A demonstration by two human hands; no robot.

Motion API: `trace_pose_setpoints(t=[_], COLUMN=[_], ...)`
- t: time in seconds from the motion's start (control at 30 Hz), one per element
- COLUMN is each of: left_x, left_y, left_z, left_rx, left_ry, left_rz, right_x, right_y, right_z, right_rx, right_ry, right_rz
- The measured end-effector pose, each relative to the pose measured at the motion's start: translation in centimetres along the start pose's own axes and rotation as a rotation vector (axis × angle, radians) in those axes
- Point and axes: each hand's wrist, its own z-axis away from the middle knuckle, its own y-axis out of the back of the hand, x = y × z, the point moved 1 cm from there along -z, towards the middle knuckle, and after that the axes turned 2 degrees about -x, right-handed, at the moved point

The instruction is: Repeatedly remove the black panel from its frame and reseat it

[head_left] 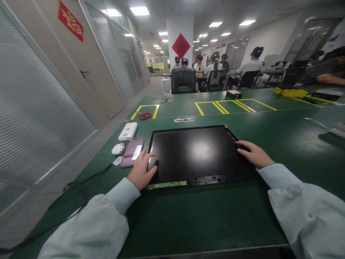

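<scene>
A black flat screen panel (194,153) with a thin dark frame lies face up on the green table (205,219). Along its near edge a green circuit strip (168,185) shows at the left. My left hand (141,169) rests at the panel's left edge, its fingers spread and the thumb over the corner area. At the right edge, my right hand (254,154) touches the frame with its fingers apart and stretched out. Neither hand is closed around the panel.
Left of the panel are a phone (132,153), a white mouse (117,149), a white box-like device (128,131) and a black cord (91,176). Red scissors (145,116) and a small black box (234,94) lie farther back. Several people sit beyond.
</scene>
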Motion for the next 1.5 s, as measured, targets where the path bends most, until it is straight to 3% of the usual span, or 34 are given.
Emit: trace_pose_setpoints(t=[0.13, 0.4, 0.67, 1.0, 1.17, 1.33, 1.5], left_x=[0.1, -1.1, -0.4, 2.1, 1.9, 0.6, 0.4], left_y=[0.3, 0.3, 0.1, 2.7, 2.2, 0.3, -0.2], left_z=[-0.1, -0.1, -0.5, -0.3, -0.5, -0.6, -0.6], left_rx=[-0.024, 0.021, 0.09, 0.299, 0.242, 0.216, 0.214], left_ry=[0.017, 0.056, 0.234, 0.551, 0.642, 0.587, 0.574], left_rz=[0.066, 0.36, 0.915, 1.323, 1.398, 1.368, 1.348], right_x=[1.4, 2.6, 2.6, 2.4, 2.0, 1.7, 1.5], right_y=[0.0, -0.2, -0.1, 0.5, 0.5, 0.4, 0.5], right_z=[0.2, 0.1, 0.3, 0.2, 0.3, 0.5, 0.5], right_rx=[-0.004, 0.04, 0.021, 0.044, 0.04, 0.039, 0.034], right_ry=[-0.119, -0.093, -0.107, -0.13, -0.123, -0.12, -0.119], right_rz=[-0.135, -0.15, -0.145, -0.221, -0.24, -0.259, -0.251])
